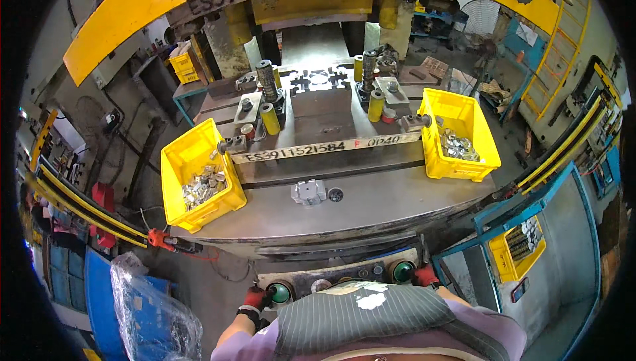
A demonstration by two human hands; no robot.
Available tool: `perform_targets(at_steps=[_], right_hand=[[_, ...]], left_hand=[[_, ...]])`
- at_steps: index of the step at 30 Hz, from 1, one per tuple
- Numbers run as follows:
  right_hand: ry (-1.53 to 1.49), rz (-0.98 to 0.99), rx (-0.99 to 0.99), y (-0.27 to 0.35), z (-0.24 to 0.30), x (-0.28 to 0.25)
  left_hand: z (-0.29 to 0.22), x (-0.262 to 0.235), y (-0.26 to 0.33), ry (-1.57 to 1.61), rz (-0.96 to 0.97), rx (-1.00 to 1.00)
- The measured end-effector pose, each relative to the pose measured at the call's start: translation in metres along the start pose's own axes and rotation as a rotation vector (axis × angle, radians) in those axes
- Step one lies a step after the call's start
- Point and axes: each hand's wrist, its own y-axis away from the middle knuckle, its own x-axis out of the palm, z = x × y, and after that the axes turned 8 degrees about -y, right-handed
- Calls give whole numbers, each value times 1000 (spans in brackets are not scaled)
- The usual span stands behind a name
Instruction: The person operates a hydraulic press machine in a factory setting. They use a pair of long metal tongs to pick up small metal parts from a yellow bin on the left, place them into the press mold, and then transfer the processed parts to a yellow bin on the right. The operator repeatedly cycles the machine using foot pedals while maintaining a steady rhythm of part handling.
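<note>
Two yellow bins (pixel 192 162) (pixel 457 125) of metal parts (pixel 204 185) (both part-filled), left hand (pixel 254 298) and right hand (pixel 426 276) pressing green buttons (pixel 279 292) (pixel 403 271), holding nothing.

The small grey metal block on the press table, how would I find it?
Start at the wide grey steel press table between two yellow plastic bins. The small grey metal block sits alone near its front middle, beside a little dark round disc; it is pale and chunky, not flat.

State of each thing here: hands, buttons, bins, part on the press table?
left hand: gloved, on the left green button
right hand: gloved, on the right green button
left yellow bin: partly filled with metal parts
right yellow bin: partly filled
metal part: lying loose on the press table
</note>
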Motion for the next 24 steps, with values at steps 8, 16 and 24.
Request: perform_targets(at_steps=[8,16,24], right_hand=[[-235,199,386,-20,-9,-5],[80,181,9,28,44,-10],[493,655,50,-55,-43,-19]], left_hand=[[-16,-6,-2,-24,-7,-161],[-2,10,-4,729,-24,-268],[-2,8,0,368,-40,-119]])
